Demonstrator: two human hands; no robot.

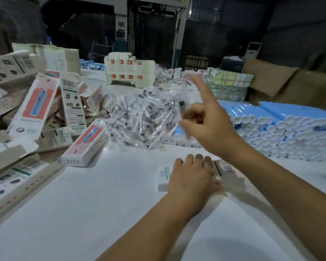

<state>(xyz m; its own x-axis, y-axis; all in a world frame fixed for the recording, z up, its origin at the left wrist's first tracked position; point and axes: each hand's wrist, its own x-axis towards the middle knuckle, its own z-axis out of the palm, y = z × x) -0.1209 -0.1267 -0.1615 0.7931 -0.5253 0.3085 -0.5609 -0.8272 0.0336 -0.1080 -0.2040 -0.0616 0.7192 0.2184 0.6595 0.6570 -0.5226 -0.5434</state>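
Closest to the head camera, two bare forearms reach out over a white table (102,204). The left hand (191,178) lies palm down on a small box (164,178) near the table's middle, fingers bent over its far edge and gripping it in place. One end of the box, by the fingertips, looks open, though blur hides the flap.

Above and beyond it, well apart from the left, the right hand (209,127) is raised. Its curled fingers and thumb pinch a clear-wrapped packet (182,107) with a dark part inside, and the index finger points straight out. Motion blur softens the detail.

Behind the hands sits a heap of packets (139,117) of the same kind. Stacked blue tubes (290,125) lie to the right, loose flat cartons (34,106) and a closed carton (85,146) to the left, and orange-marked cartons (128,70) stand farther back.

The likely risks:
- The slippery film could slide out of so light a pinch on the way down to the box.
- The packet could catch on the box mouth and crumple, or push the light box from under the left hand.
- A wide swing could brush the heap and spill packets across the table.

Barcodes and blocks of green and black print show on the cartons, and a green panel on the small box. No brand or word can be read.
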